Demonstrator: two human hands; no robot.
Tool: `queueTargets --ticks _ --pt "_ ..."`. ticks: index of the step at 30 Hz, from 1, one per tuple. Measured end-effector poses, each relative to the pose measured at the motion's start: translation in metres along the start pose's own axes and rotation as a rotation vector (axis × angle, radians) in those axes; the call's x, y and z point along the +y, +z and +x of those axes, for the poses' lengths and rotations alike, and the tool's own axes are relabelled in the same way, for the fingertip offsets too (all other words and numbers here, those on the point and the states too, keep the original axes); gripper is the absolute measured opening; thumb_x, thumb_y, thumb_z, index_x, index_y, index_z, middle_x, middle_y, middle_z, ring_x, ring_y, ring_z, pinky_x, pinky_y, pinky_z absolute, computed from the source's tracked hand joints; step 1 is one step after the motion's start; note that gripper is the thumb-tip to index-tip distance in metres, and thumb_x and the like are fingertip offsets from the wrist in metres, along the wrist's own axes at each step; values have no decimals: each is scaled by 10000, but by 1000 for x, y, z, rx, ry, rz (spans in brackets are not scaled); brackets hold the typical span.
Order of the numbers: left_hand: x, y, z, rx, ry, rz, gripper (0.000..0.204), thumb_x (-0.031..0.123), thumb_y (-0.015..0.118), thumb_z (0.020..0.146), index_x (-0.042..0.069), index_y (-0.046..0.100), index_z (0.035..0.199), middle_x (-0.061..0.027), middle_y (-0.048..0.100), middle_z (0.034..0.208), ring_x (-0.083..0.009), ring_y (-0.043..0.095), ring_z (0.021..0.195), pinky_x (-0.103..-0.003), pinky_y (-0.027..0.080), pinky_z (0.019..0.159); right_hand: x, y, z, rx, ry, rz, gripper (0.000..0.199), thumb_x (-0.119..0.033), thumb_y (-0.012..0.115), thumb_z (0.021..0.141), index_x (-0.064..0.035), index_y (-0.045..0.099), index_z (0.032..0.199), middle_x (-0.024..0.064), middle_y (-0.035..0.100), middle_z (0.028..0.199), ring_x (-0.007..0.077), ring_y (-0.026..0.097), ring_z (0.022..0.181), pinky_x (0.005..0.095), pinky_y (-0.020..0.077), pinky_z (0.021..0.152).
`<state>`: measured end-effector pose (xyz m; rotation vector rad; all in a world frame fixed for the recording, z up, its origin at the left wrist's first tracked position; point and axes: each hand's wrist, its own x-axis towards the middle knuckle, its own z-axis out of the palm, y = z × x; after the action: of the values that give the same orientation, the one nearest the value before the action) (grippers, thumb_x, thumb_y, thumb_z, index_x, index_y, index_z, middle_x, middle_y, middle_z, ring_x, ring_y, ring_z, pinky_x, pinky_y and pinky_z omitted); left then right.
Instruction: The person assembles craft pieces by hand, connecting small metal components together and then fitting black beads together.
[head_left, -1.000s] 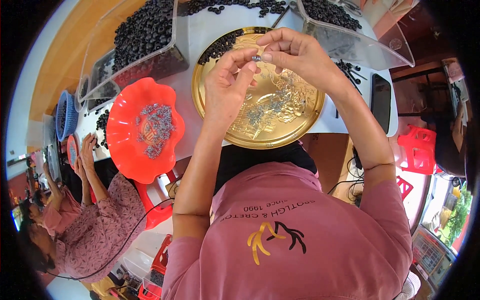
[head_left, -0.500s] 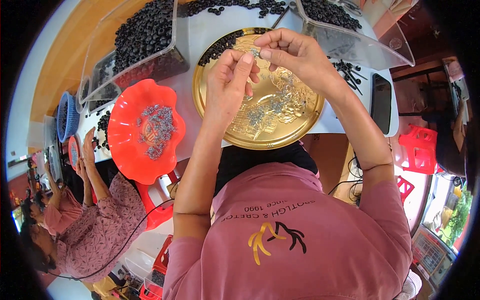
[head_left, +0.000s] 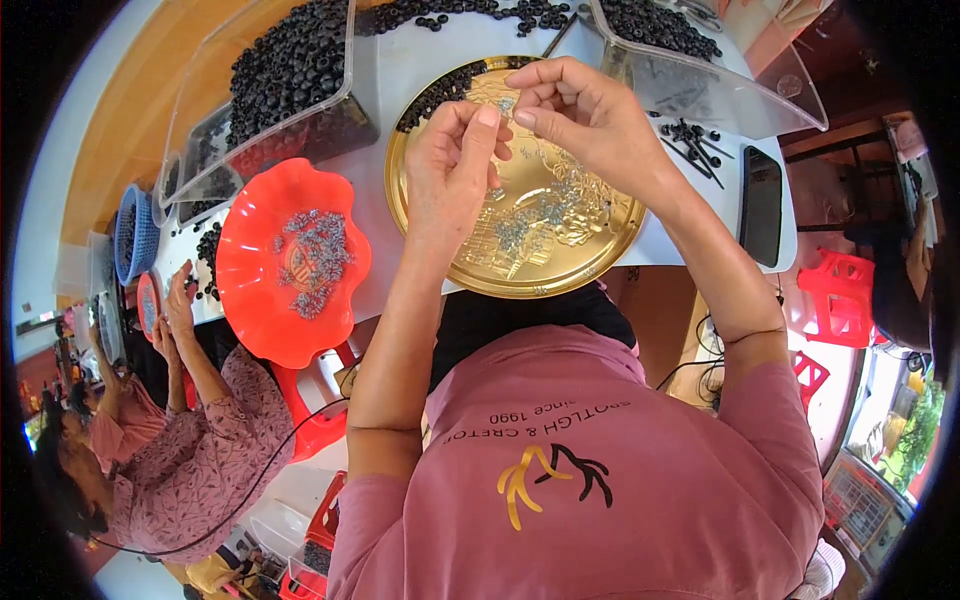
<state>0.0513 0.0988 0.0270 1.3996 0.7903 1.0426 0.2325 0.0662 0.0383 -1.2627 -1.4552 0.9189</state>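
My left hand (head_left: 455, 165) and my right hand (head_left: 590, 125) are held close together above a round gold tray (head_left: 590, 262). The left thumb and forefinger are pinched, with whatever they hold too small to make out. On the right, thumb and bent fingers curl toward the left fingertips; any small piece between them cannot be made out. Small silvery metal pieces (head_left: 545, 212) lie scattered over the tray's middle and near part. Small black ring-like parts (head_left: 438, 96) are gathered along its far left rim.
Left of the tray, a red scalloped bowl (head_left: 245, 265) holds more silvery pieces. Clear boxes of black parts stand far left (head_left: 355, 100) and far right (head_left: 690, 85). Thin black rods (head_left: 695, 150) and a phone (head_left: 762, 205) lie at right. Another person's hands (head_left: 180, 310) are at far left.
My right hand has shifted slightly, its thumb a little lower. The left hand stays almost in place, and the tray has not visibly moved.
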Motion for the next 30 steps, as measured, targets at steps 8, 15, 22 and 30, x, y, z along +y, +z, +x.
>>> queueTargets --ticks 8,15,22,30 --pt "-4 -2 1 72 -38 -60 227 226 606 992 -1 614 999 -61 678 898 -76 620 738 -203 482 529 3 1 0 43 -71 -18 315 -162 655 919 -60 637 1216 55 700 983 135 662 950 297 521 862" --pt "-6 -8 1 97 -42 -75 206 215 626 978 15 633 1027 -88 693 956 -110 630 777 -220 482 566 5 1 0 49 -33 21 293 -166 646 930 -58 648 1202 84 703 1047 146 661 1002 297 515 891" --pt "-4 -8 1 93 -66 -59 192 205 620 981 15 629 1008 -84 694 951 -104 630 780 -212 475 578 3 1 1 27 2 -4 282 -202 650 939 -59 659 1181 61 710 1101 128 662 1012 293 516 891" --pt "-2 8 -1 125 97 -191 171 133 627 977 5 591 1085 -64 680 953 -89 640 795 -207 490 597 -6 6 1 -28 95 204 311 -183 665 955 -17 622 1215 50 677 1023 95 616 870 259 518 784"
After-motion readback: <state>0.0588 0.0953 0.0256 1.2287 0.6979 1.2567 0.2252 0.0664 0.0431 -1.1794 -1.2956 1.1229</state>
